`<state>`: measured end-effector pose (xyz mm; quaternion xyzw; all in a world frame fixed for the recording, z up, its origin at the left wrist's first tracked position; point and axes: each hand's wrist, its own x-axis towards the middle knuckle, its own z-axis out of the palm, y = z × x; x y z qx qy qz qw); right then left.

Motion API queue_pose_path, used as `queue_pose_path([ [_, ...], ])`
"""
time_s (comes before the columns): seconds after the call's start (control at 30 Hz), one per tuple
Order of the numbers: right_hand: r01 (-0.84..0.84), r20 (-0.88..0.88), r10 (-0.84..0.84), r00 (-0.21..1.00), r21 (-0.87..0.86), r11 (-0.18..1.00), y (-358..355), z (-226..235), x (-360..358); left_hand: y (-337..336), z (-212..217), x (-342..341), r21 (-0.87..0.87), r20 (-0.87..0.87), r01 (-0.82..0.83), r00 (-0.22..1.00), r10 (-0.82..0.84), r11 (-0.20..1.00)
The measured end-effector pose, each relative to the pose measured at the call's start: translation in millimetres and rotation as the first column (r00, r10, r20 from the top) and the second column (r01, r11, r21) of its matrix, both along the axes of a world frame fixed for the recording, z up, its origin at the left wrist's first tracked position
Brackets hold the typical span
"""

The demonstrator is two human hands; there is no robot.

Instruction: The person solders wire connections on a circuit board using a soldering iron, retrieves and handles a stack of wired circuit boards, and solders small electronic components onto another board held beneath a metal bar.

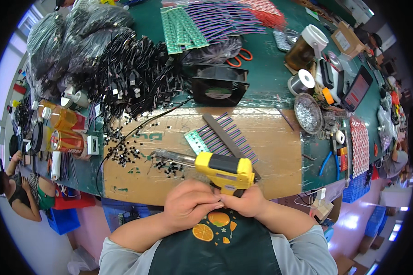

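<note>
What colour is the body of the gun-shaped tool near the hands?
Yellow with a black top, seen in the head view: soldering gun.

black fan (219, 84), orange scissors (240, 57), solder spool (301, 82)

Head-worn fisheye, steeply down, close overhead

You sit at a long green bench (266, 68) over a pale pink floor (55, 243), with bright windows (4, 78) on your left and blue crates (62, 220) below.
</note>
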<state>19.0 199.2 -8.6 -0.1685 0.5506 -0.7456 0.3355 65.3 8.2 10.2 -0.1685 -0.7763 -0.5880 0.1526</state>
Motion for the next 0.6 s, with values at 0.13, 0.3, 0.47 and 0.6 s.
queue_pose_path([
  [0.13,0.026,0.229,-0.001,0.974,-0.108,0.994,4,6,-1,0,-4,0,-0.052,-0.005,-0.033,0.999,0.033,0.998],
  [0.3,0.052,0.164,-0.049,0.985,-0.015,0.999,3,2,-2,0,-7,-4,-0.088,-0.006,-0.069,0.998,0.069,0.994],
  [0.47,0.111,0.179,-0.117,0.977,0.043,0.993,2,2,-1,0,-8,-7,-0.132,-0.004,-0.051,0.999,0.051,0.99],
  [0.6,0.099,0.131,-0.102,0.986,0.025,0.995,4,-1,-3,-5,-15,-8,-0.162,0.043,0.011,0.999,-0.004,0.987],
])
